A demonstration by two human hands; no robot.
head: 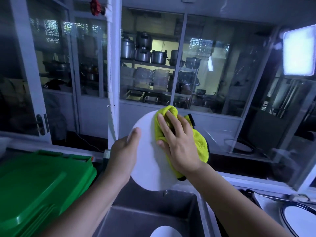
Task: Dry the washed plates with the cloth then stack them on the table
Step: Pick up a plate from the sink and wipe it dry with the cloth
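round white plate point(150, 161) held upright above steel sink point(153, 214); left hand point(123, 154) grips rim. right hand point(177, 144), fingers flat, presses soft yellow-green microfibre cloth point(200, 142) on face. likely wet, slippery, breakable; rim grip safest.

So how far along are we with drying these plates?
Apparently done: one dark-rimmed plate lies at the right. In hand: the left hand holds a white plate over the sink while the right hand presses the yellow cloth on it. Left: a third plate in the sink.

Three plates point(148, 159) point(165, 232) point(302, 218); one yellow cloth point(200, 144); one green bin point(42, 185); one sink point(153, 202); two hands point(123, 151) point(177, 144)
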